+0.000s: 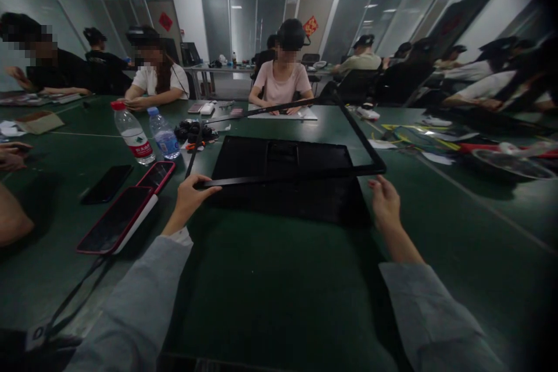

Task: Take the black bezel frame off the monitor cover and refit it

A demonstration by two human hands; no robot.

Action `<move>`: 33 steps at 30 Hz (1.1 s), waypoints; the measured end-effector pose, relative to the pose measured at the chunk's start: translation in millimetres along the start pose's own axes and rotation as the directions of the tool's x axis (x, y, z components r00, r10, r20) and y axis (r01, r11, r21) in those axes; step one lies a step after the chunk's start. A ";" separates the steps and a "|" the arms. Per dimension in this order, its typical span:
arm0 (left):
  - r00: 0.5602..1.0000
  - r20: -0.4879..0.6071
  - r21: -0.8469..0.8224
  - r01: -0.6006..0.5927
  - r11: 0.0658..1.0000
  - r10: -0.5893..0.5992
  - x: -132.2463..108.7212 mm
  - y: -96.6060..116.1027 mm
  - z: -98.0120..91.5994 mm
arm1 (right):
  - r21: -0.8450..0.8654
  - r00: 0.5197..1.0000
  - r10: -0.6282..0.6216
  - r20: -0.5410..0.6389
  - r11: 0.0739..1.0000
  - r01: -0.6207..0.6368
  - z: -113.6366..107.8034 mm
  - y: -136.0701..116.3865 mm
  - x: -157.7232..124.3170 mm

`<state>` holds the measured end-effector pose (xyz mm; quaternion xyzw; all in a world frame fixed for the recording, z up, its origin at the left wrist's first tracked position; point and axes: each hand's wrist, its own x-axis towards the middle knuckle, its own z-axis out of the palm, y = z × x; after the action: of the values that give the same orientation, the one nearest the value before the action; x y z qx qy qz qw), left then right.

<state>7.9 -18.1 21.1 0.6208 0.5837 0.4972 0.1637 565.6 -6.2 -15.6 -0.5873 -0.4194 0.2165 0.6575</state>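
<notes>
My left hand (192,195) is closed on the near left corner of a thin black rectangular frame (361,139), which is lifted and tilted above a black flat panel (283,177) lying on the green table (270,290). My right hand (384,200) hovers by the frame's near right corner, just below it, fingers curled; whether it touches the frame is unclear. Both arms wear grey sleeves.
Left of the panel lie three phones (117,218), two with red cases, and two water bottles (133,135). Small black parts (194,129) sit behind the frame. A person in a pink top (282,84) sits opposite; other people sit around. Papers and a dish (508,164) lie at right.
</notes>
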 end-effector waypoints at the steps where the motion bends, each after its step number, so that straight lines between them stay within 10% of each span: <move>1: 1.000 0.013 0.039 -0.022 0.999 0.021 -1.5 0.7 2.3 | 0.072 0.999 0.039 0.017 0.997 -0.040 -1.0 -6.3 -0.4; 7: 0.982 0.142 0.187 -0.149 0.971 0.123 -10.4 6.6 20.4 | 0.053 0.943 0.068 0.327 0.995 -0.090 -6.5 -30.6 -16.5; 14: 0.919 0.358 0.217 -0.253 0.943 0.164 -16.6 6.6 26.2 | -0.364 0.930 -0.278 0.240 0.862 0.352 -19.9 6.8 -23.2; 26: 0.869 0.451 0.246 -0.338 0.908 0.201 -15.5 -2.3 26.0 | -0.477 0.950 -0.232 0.211 0.823 0.307 -20.2 42.3 -24.0; 33: 0.976 0.113 0.192 -0.204 0.960 0.185 -5.7 -19.8 33.5 | -0.465 0.959 -0.209 0.189 0.842 0.275 -14.4 52.2 -17.1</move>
<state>24.9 -5.3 -12.0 0.7111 0.5592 0.4192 0.0771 578.6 -16.7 -69.9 -0.6604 -0.5733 0.0572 0.4816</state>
